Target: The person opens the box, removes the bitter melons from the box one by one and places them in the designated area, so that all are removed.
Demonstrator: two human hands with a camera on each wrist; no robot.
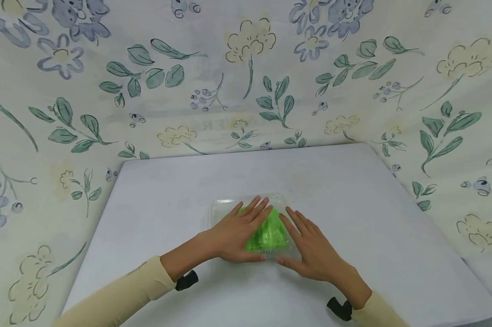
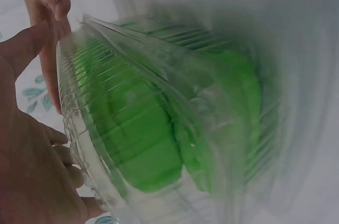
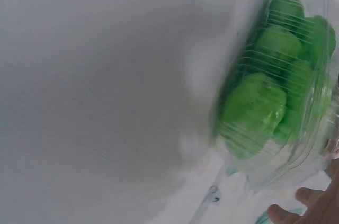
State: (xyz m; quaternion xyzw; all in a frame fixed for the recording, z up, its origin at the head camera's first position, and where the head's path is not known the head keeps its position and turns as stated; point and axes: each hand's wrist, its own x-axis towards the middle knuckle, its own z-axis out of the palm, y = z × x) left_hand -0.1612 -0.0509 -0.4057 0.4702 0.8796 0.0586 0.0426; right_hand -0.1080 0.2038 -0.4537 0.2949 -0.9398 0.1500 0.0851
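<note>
A clear plastic clamshell container (image 1: 221, 210) sits on the white table, with several rounded, glossy green pieces (image 3: 253, 108) inside; their exact kind is hard to tell. My left hand (image 1: 243, 234) lies over the lid's left and middle part, its fingers extended and spread. At the right side, my right hand (image 1: 313, 249) has its fingers stretched toward the lid's edge, thumb near the front. In the left wrist view the ribbed lid (image 2: 119, 91) covers the green pieces; whether its rim is fully joined to the base I cannot tell.
The white table (image 1: 168, 195) extends around the container. Behind it and along both sides hangs a cloth (image 1: 213, 59) printed with flowers and leaves. A black wrist-worn piece (image 1: 186, 280) shows under the left wrist and another black piece (image 1: 340, 309) under the right.
</note>
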